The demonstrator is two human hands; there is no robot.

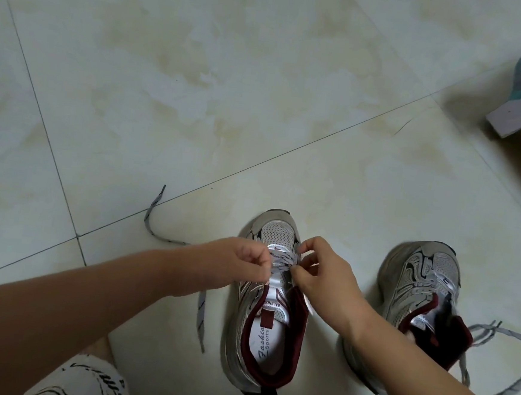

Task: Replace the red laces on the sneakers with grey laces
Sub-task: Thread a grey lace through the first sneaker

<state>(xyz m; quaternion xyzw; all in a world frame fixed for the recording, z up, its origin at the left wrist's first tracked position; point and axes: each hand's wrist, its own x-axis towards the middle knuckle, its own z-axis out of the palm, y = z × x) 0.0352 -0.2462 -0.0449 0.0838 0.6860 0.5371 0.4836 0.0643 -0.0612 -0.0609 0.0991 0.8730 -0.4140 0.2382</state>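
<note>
Tiled floor (262, 73), both hands' fingers pinching grey lace (281, 258) over sneaker (268, 338)

The floor (199, 83) is glossy, smooth tile with a cream marbled look and thin dark grout lines. On it, the near sneaker (270, 316) shows white mesh cloth at the toe, shiny silver synthetic overlays, a matt maroon fabric collar and a smooth printed insole. The second sneaker (419, 297), right of the near sneaker, has the same mesh and silvery panels (its toe looks scuffed and dull). The grey lace (154, 217), left of the near sneaker, is flat woven cloth, matt, with dark printed marks.
</note>
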